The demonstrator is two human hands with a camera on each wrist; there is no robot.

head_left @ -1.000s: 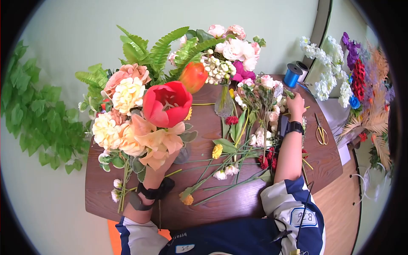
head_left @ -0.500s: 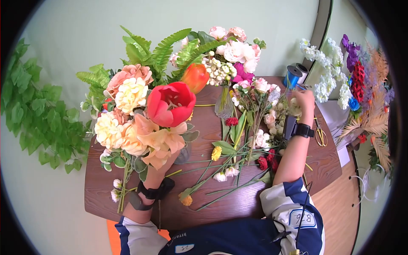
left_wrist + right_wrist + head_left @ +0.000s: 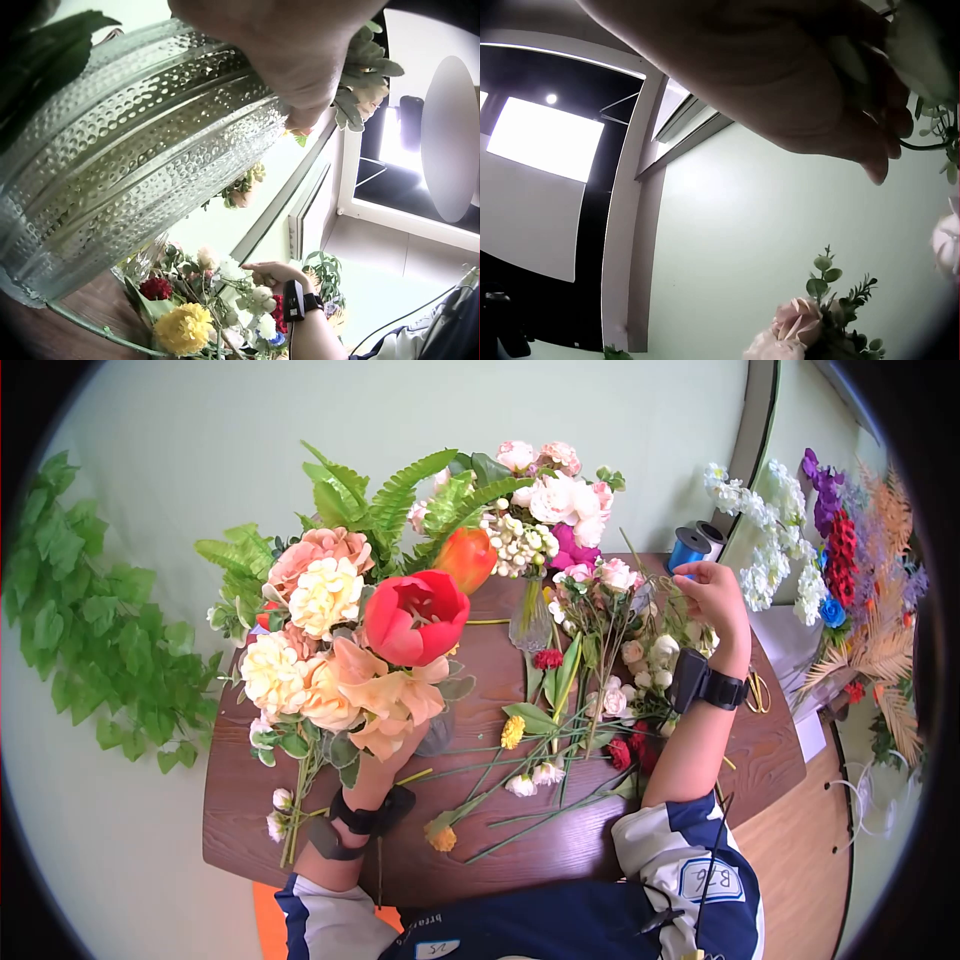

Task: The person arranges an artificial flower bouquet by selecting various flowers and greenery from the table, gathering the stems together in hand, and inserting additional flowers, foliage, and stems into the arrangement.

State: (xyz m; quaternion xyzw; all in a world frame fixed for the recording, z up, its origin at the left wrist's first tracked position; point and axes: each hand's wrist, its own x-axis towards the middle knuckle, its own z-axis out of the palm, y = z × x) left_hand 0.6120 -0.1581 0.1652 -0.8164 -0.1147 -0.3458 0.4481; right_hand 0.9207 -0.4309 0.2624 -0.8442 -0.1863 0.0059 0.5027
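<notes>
In the left wrist view my left hand (image 3: pixel 277 45) is wrapped round the top of a dimpled glass vase (image 3: pixel 142 157). From the head view that hand is mostly hidden beneath the large bouquet, with a red tulip (image 3: pixel 416 618), peach lilies (image 3: pixel 385 695) and cream blooms (image 3: pixel 326 598). My right hand (image 3: pixel 715 600) is raised over the table's right side, fingers bent, above white and pink flowers (image 3: pixel 660 652). The right wrist view shows its fingers (image 3: pixel 889 142) pinching a thin green stem, with leaves (image 3: pixel 949 142) beside it; which flower it belongs to is unclear.
A second vase (image 3: pixel 529 622) with pink and white flowers stands at the back. Loose stems and a yellow flower (image 3: pixel 512 732) lie on the table (image 3: pixel 570 840). A blue spool (image 3: pixel 689 548) is at the back right, scissors (image 3: pixel 760 695) beside the right forearm.
My right hand has moved right and risen from the flower pile, its wrist bending back towards the left. The left hand stays at the vase; the whole head view has shifted slightly.
</notes>
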